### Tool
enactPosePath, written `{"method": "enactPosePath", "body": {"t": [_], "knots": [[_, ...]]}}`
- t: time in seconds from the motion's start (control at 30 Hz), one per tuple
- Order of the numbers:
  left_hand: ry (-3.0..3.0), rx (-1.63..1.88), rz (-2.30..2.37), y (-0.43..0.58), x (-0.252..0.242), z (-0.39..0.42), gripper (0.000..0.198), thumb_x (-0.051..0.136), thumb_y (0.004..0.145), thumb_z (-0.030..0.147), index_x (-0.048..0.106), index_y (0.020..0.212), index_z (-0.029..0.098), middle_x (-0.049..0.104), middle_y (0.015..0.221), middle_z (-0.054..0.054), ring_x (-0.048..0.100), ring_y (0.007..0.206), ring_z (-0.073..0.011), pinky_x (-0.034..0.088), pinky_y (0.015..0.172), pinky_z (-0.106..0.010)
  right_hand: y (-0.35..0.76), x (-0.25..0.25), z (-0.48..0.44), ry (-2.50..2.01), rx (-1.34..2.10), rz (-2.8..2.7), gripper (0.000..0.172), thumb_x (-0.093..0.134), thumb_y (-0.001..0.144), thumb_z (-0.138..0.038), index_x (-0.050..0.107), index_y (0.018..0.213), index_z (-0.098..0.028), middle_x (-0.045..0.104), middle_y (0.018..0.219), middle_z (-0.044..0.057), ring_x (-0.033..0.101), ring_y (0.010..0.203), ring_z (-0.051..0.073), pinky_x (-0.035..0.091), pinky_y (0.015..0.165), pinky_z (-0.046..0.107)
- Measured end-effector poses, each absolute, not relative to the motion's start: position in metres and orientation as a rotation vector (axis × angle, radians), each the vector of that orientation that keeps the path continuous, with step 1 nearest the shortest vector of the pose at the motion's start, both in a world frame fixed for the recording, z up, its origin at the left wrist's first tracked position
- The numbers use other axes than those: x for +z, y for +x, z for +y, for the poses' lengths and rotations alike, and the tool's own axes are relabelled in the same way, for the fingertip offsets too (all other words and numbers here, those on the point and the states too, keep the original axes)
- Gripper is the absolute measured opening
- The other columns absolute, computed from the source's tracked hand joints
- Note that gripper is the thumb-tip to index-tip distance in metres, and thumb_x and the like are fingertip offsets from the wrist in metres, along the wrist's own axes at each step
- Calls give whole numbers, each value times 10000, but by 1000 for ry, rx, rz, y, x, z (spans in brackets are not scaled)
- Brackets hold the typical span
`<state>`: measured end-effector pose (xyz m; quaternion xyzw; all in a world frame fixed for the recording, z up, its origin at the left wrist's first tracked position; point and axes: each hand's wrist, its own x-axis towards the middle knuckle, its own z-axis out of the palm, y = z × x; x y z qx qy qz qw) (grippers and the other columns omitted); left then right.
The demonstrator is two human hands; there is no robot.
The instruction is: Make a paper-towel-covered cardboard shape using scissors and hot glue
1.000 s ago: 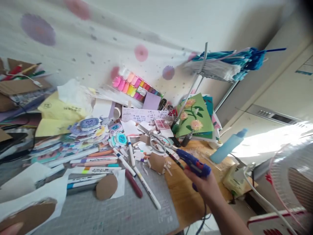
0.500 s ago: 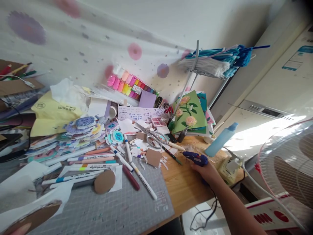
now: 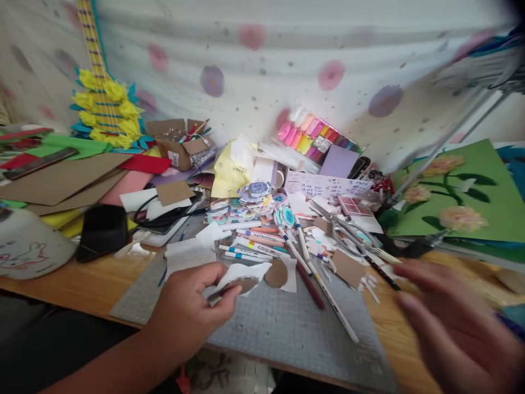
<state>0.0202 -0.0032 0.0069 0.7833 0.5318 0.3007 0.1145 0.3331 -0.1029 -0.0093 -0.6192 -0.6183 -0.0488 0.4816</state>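
My left hand (image 3: 180, 306) pinches a cardboard disc (image 3: 245, 285) between thumb and fingers. White paper (image 3: 240, 272) lies against the disc and sticks out past its edge. Over the right end of the table, my right hand (image 3: 455, 323) is blurred, its thumb and fingers apart with nothing between them. Part of a dark blue object (image 3: 509, 324), probably the glue gun, shows behind it at the right edge. A second cardboard disc (image 3: 276, 273) rests on white paper on the grey cutting mat (image 3: 262, 323).
Several markers (image 3: 262, 238) and scissors (image 3: 348, 235) lie mid-table beside a pile of paper cutouts (image 3: 256, 200). Cardboard sheets (image 3: 61, 175) and a black computer mouse (image 3: 102, 232) are at left. A green flower picture (image 3: 471, 191) leans at right, near a metal stand (image 3: 435, 148).
The view has swung left. My right hand has let go of the blue glue gun and opened. My left hand, still holding the cardboard disc, has come further into view.
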Motion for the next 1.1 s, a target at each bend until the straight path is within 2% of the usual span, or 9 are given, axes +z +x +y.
{"method": "enactPosePath", "body": {"t": [0.07,0.2,0.37,0.47,0.57,0.77,0.93,1.1], "knots": [[2300,854,1550,25,11,-6,290,511,688,293,353,460,209,298,429,72,329,397,-85,265,401,-210,284,7,-68,-1256,141,-1816,268,598,841,-210,610,1096,-293,594,1068,85,559,1052,265,469,859,389],[2239,826,1520,20,8,-7,261,507,693,285,375,481,210,324,442,69,331,407,-88,263,401,-208,228,24,-17,-1030,505,-1967,271,623,813,-160,636,1082,-192,562,1107,111,529,1098,235,438,931,377],[2118,803,1527,16,6,0,264,528,691,291,379,490,209,326,455,68,323,422,-90,249,404,-210,216,19,3,-1026,713,-1901,113,620,772,-81,680,814,-166,597,968,77,585,952,191,454,866,339],[2071,799,1563,18,6,4,277,540,679,293,365,480,210,318,450,69,313,424,-92,242,408,-214,213,11,2,-1011,647,-1868,133,582,790,-61,656,772,-170,597,878,54,588,861,171,470,788,319],[2004,802,1629,21,6,5,292,547,656,280,336,466,213,300,443,70,300,424,-92,232,412,-220,208,3,-5,-980,410,-1904,173,571,782,-23,655,818,-169,591,861,51,570,824,163,467,714,296],[1815,809,1657,26,9,2,254,553,672,314,416,486,209,346,459,66,338,456,-104,262,435,-218,198,-8,-18,-981,-33,-1879,190,618,747,-4,665,846,-159,601,813,60,547,727,169,460,617,316],[1600,824,1587,27,13,0,239,587,668,360,496,521,195,415,484,54,374,489,-115,296,443,-216,190,-12,-21,-948,-180,-1924,210,619,757,-2,673,891,-154,645,810,69,553,767,202,486,665,353],[1382,942,1488,23,8,3,179,631,665,343,591,610,178,567,548,20,499,534,-149,368,489,-234,190,-6,-29,-857,-134,-1974,164,621,742,-37,678,869,-124,663,858,87,544,798,224,482,759,409]]}}
